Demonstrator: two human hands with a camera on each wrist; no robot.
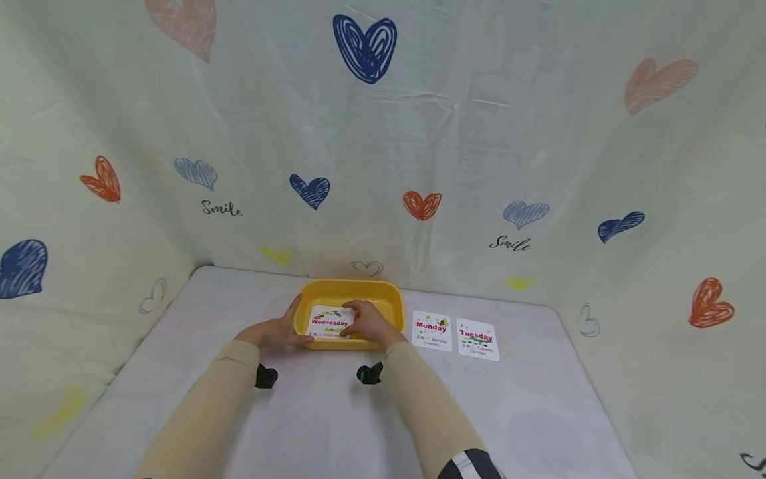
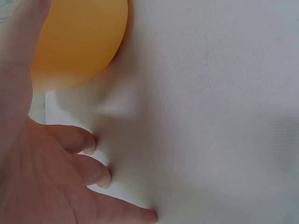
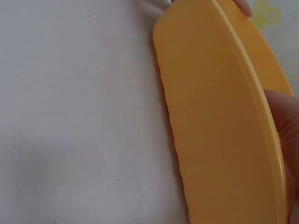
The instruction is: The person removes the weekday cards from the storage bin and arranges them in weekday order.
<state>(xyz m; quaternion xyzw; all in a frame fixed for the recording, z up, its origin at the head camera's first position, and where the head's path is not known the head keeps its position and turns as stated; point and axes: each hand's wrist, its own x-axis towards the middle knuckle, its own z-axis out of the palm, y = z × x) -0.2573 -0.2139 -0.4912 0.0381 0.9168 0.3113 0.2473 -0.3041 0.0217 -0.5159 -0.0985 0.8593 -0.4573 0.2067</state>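
Observation:
A yellow plastic tray (image 1: 390,297) stands at the back of the table. Inside it a white card (image 1: 317,330) printed "Wednesday" shows, its right edge between the thumb and fingers of my right hand (image 1: 372,324), which pinches it. The front wall hides part of that hand in the right wrist view. My left hand (image 1: 276,330) rests spread against the tray's left front corner. In the left wrist view, several loosely bent fingers (image 2: 96,171) reach toward the tabletop beside the tray.
Right of the tray lie two cards side by side, a "Monday" card (image 1: 432,338) and a "Tuesday" card (image 1: 478,347). Behind the white table (image 1: 323,426) hangs a pale curtain (image 1: 467,133) with printed hearts, close to the tray's far rim.

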